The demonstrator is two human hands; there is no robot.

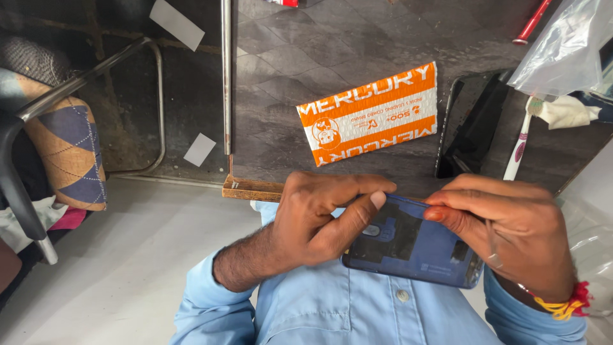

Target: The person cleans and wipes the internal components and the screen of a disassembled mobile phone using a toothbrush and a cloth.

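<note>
Blue phone (415,246), back side up, sits against the person's chest just off the dark table (357,45) edge, with the left hand (316,217) clamped on its left end, thumb pressed at the top rim. The right hand (511,230) pinches the same rim, so the step looks like prying at the back cover; the next move likely needs a nail in the seam. An orange-and-white packet (370,115) and a black tray (476,124) lie beyond, with bare tabletop between.

Seen from above: dark patterned tabletop (357,57) across the upper frame, pale grey floor (128,268) at lower left, a metal-framed chair (96,70) with diamond-patterned cushion (67,150) at far left, evenly lit.
</note>
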